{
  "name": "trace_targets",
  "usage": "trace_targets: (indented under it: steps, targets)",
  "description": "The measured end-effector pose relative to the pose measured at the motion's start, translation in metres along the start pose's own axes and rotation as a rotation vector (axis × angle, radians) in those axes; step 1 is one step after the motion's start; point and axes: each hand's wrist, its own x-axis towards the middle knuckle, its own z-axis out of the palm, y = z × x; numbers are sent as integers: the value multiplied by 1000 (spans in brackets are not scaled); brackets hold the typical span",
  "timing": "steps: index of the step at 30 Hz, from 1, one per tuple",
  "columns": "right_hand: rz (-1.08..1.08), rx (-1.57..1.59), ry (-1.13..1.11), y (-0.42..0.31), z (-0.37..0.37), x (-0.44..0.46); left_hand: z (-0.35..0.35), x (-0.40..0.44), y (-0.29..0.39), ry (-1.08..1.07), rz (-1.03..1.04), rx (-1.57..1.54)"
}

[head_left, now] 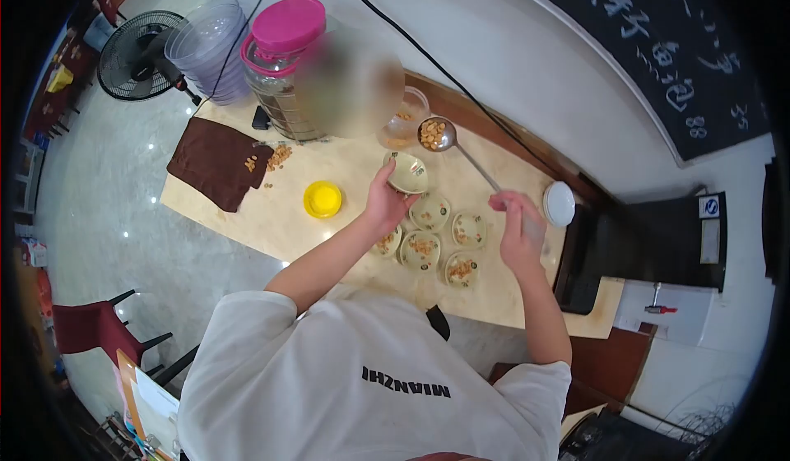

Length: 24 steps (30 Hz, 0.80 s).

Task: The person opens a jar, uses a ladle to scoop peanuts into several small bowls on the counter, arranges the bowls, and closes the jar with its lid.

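My left hand [383, 203] is closed on the rim of a small pale-green bowl [408, 175], tilted above the table; its inside looks bare. In my right hand [520, 235] is the handle of a metal ladle [477, 167]. The ladle's cup holds light-brown nuts [431, 134], perhaps peanuts, just beyond the bowl and apart from it. Several matching bowls [420, 251] stand together below my hands, most with some nuts inside. A clear plastic tub [416, 101] with a few nuts stands behind the ladle, partly hidden by a blurred patch.
On the table [284, 218] are a yellow dish [322, 199], a brown cloth [216, 163] with loose nuts beside it, and a large pink-lidded jar [284, 74]. A white round container [559, 203] and a black appliance [642, 243] stand right. A cable [444, 70] hangs along the wall.
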Motion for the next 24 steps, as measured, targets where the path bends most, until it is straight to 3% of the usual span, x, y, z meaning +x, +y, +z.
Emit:
trace_targets:
  steps: [1,3,4,6,9,16,19,21,24]
  targets:
    - [16,3,8,1,-4,-20,10,-8,-3,-7,-1,-1]
    - [-349,-167,-24,5,-9,-55,21,-17,-16,-16,-14,11]
    - [-337,-168,-14,9,-14,-72,24,-19,-23,-77,-42,-21]
    - [-420,-406,-243,21,-25,-101,30,-24,-43,-140,-77,-51]
    - [-484,-402,-168,38,-42,-135,36,-29,-80,-181,-123,-64]
    - [-288,-98,230,92,-72,-225,56,-33,-177,-79,-240,124]
    - [-133,-55,399,117,-90,-261,57,-31,-227,-55,-304,218]
    - [82,135,572,134,-95,-279,52,-17,-263,-85,-305,273]
    - [191,282,619,162,-115,-302,47,-2,-312,9,-391,309]
